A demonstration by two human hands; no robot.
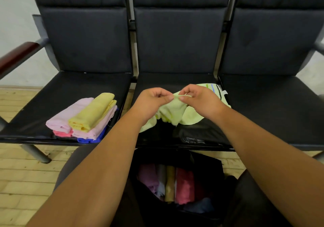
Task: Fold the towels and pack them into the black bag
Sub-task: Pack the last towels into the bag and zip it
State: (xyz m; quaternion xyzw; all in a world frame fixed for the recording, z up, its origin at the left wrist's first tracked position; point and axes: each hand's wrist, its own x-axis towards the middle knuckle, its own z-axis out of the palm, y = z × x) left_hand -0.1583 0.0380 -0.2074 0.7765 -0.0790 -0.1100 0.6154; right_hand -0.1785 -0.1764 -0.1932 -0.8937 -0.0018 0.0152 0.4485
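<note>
Seats in a row, black: left seat (78, 86) carries a folded towel stack (87, 116) at its front edge. Black bag (206, 167) stands open on the floor below the middle seat (157, 81), packed towels (184, 184) upright inside. Green towel (175, 111) lies crumpled on the middle seat, toward its right edge. Left hand (150, 102) and right hand (201, 100) meet above it, wrists angled inward, fingers (168, 97) of both pinching one raised corner.

No readable text, brand or number. Small white tag (225, 92) on towel (175, 109) edge, just beyond right hand (198, 98): no print legible.
</note>
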